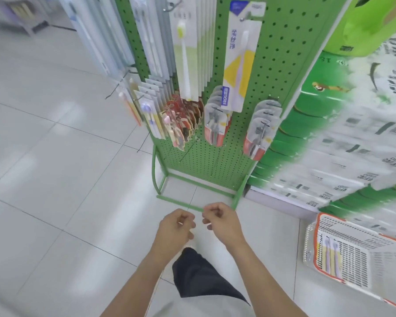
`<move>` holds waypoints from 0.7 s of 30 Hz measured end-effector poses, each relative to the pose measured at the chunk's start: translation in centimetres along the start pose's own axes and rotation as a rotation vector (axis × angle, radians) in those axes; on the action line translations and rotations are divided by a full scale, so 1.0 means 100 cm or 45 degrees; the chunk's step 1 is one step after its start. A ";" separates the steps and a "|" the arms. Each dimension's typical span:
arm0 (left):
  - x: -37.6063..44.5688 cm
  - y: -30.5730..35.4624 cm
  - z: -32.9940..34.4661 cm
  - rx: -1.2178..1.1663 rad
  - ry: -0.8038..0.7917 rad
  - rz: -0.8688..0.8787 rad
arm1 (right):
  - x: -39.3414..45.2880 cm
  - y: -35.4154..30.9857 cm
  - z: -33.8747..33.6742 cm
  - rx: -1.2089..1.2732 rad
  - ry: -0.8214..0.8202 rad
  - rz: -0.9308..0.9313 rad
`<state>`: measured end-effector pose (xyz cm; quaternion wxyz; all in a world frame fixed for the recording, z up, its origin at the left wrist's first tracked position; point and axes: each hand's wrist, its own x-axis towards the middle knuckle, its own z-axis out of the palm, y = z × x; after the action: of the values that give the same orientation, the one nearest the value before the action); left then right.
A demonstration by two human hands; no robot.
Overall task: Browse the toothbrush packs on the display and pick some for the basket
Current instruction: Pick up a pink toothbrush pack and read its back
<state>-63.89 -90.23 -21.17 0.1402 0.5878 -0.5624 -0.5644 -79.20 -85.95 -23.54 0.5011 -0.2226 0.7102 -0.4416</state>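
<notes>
1. The left hand [175,227] and right hand [220,219] hang low and near, side by side; both have loosely curled fingers and hold nothing.
2. Toothbrush packs [241,58] hang on the green display [281,72], far from the hands.
3. The basket [361,255] sits on the floor at the right (some packs lie inside [329,255]).

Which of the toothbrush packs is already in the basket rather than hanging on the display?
The yellow-backed toothbrush pack lying in the orange-rimmed basket on the floor at right; every other pack hangs from hooks on the green pegboard stand.
</notes>
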 end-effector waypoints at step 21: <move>0.195 0.087 -0.209 -0.182 0.180 0.115 | 0.140 -0.174 0.197 0.104 0.067 -0.229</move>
<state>-56.31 -118.92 -17.34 0.2465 0.5887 -0.5353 -0.5534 -69.06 -113.39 -18.11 0.4493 -0.2532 0.6817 -0.5189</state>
